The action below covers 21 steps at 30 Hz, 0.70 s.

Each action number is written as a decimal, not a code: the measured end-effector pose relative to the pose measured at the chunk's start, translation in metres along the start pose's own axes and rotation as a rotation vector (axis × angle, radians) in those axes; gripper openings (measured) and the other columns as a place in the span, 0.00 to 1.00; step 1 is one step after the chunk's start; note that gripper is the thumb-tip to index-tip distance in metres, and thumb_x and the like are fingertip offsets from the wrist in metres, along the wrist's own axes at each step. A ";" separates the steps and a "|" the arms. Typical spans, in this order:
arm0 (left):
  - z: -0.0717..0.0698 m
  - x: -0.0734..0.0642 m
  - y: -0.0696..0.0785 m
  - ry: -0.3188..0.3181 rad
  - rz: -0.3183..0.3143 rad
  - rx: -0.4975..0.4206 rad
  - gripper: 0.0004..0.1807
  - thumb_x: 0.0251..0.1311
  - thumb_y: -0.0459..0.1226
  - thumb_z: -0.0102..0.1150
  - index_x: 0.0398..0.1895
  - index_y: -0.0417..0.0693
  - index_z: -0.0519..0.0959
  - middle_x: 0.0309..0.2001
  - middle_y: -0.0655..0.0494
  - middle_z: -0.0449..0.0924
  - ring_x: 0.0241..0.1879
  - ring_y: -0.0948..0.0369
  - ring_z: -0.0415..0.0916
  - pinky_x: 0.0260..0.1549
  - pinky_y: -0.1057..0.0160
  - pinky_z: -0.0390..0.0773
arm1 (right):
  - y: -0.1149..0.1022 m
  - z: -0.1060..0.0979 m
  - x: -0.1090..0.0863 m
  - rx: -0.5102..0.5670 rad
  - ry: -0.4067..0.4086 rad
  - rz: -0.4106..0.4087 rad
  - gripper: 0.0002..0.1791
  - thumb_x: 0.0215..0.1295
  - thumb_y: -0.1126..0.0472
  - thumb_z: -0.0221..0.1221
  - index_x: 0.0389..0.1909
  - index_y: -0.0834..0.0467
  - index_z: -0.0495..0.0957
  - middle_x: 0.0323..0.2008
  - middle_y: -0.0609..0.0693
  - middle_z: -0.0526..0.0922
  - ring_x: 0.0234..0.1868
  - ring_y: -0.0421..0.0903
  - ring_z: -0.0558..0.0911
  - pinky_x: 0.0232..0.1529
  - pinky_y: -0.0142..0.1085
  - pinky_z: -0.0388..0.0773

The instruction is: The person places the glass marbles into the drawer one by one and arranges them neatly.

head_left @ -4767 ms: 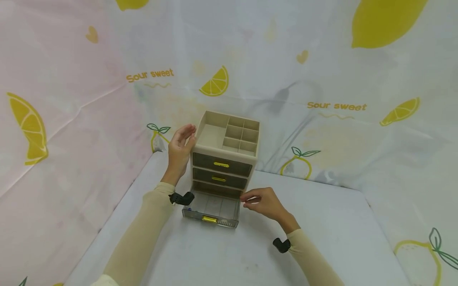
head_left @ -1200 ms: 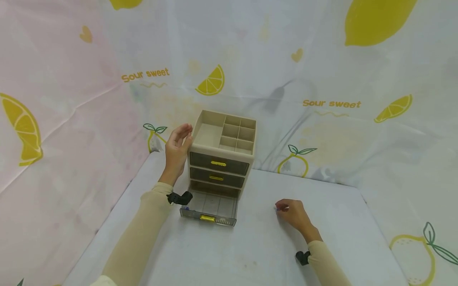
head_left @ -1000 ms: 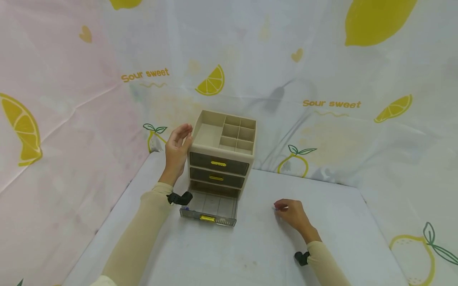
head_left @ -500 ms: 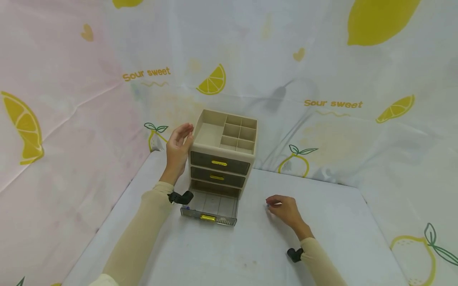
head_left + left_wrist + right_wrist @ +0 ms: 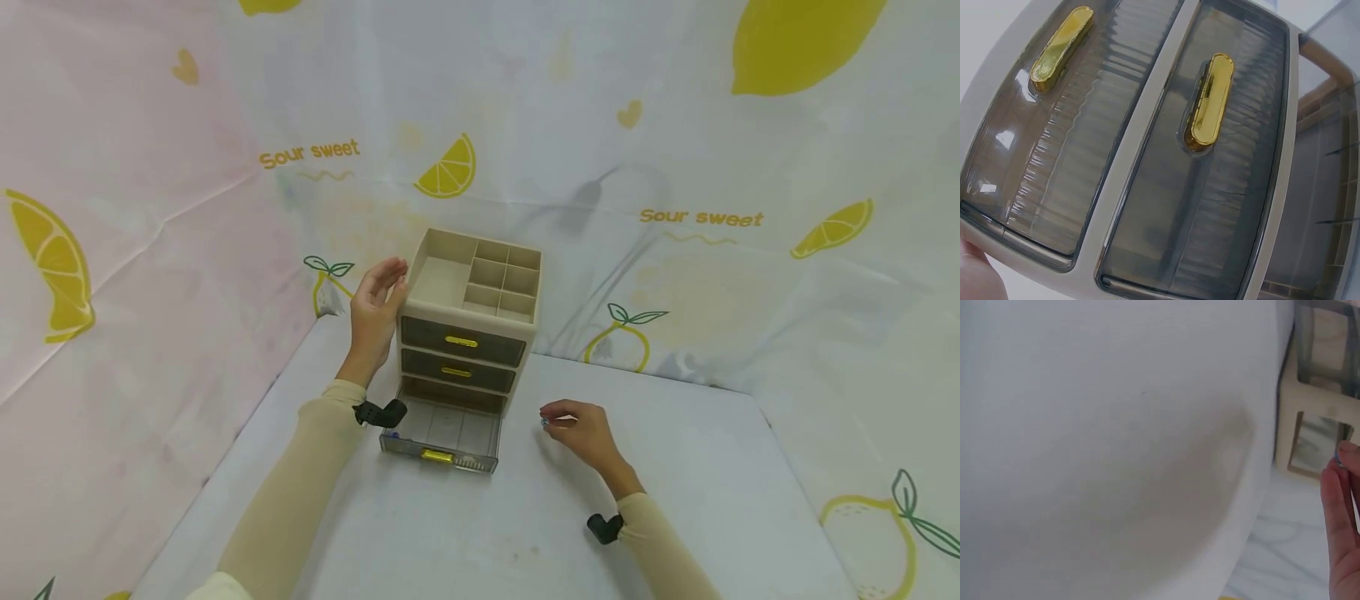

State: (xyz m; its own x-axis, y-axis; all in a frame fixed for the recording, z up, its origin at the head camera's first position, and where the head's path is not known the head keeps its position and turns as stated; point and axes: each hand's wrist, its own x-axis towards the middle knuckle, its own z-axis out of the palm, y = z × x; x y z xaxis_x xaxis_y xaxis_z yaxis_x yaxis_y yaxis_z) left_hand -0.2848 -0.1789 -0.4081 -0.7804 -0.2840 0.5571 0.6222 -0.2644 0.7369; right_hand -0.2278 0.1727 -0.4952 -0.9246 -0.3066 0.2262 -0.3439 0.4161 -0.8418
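Note:
A beige desktop drawer organizer stands on the table, its bottom clear drawer pulled out. My left hand rests on the organizer's upper left side, fingers relaxed; part of it shows at the lower left of the left wrist view. To the right of the drawer, my right hand pinches a tiny blue item between thumb and fingertips. In the right wrist view only a sliver of that blue item shows, so its kind is unclear. A small dark-blue thing lies in the drawer's front left corner.
Two upper drawers with gold handles are closed. The organizer's top has one large compartment and several small ones. A white-covered table extends to the right and front. Lemon-print cloth hangs behind and at the sides.
From beside the drawer, my right hand went right across the table, then came back left with the tiny blue item pinched. My left hand stays against the organizer.

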 end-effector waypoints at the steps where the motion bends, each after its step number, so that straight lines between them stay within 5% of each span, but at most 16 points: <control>1: 0.000 0.000 0.000 -0.001 0.004 -0.001 0.24 0.64 0.22 0.53 0.64 0.28 0.66 0.62 0.27 0.65 0.64 0.51 0.68 0.67 0.62 0.66 | -0.007 0.001 0.000 0.007 -0.007 -0.007 0.13 0.51 0.79 0.66 0.40 0.71 0.83 0.38 0.66 0.85 0.39 0.61 0.85 0.40 0.33 0.86; 7: 0.001 0.000 0.001 -0.001 0.000 0.009 0.23 0.64 0.23 0.54 0.63 0.28 0.67 0.61 0.32 0.68 0.64 0.51 0.68 0.67 0.61 0.66 | -0.034 0.005 0.001 0.063 -0.040 -0.007 0.12 0.52 0.80 0.65 0.40 0.74 0.82 0.39 0.68 0.84 0.40 0.64 0.85 0.41 0.34 0.86; 21: 0.000 0.000 -0.001 0.006 -0.001 0.004 0.23 0.64 0.22 0.54 0.63 0.29 0.67 0.60 0.32 0.69 0.63 0.51 0.68 0.66 0.61 0.67 | -0.052 0.021 0.012 0.175 -0.114 -0.067 0.13 0.51 0.82 0.64 0.40 0.76 0.81 0.41 0.71 0.82 0.41 0.67 0.83 0.41 0.34 0.86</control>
State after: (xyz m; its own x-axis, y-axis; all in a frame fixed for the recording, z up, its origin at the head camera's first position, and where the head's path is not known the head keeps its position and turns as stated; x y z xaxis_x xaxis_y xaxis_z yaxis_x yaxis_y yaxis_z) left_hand -0.2854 -0.1786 -0.4082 -0.7804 -0.2896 0.5542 0.6214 -0.2605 0.7389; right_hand -0.2171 0.1290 -0.4588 -0.8725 -0.4279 0.2359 -0.3610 0.2392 -0.9014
